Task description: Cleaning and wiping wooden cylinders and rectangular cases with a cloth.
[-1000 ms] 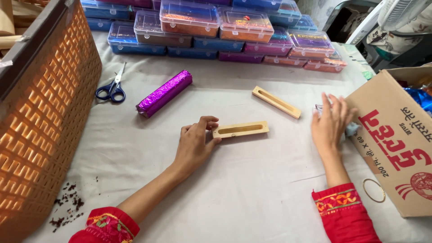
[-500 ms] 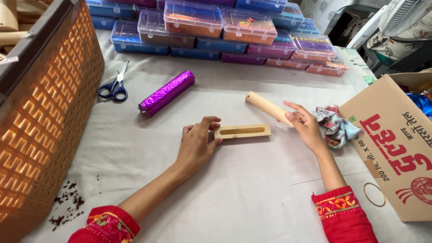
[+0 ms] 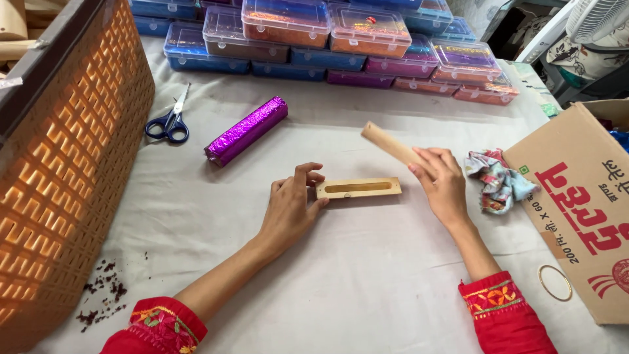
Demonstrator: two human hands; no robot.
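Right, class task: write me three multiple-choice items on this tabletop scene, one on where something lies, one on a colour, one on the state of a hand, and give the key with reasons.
1. Where do the scissors lie?
A. beside the woven basket, left of the foil roll
B. inside the cardboard box
C. on top of the plastic boxes

2. What colour is the foil-wrapped roll?
A. silver
B. purple
C. green

3. What is the right hand doing?
A. resting flat and empty on the cloth
B. gripping the scissors
C. holding a wooden piece lifted at a tilt

Key: 1 A, the blue-handled scissors lie on the table cloth between basket and roll. 2 B, the foil is shiny purple. 3 C, the fingers close on one end of the wooden piece, while the left hand steadies the slotted wooden tray lying flat.
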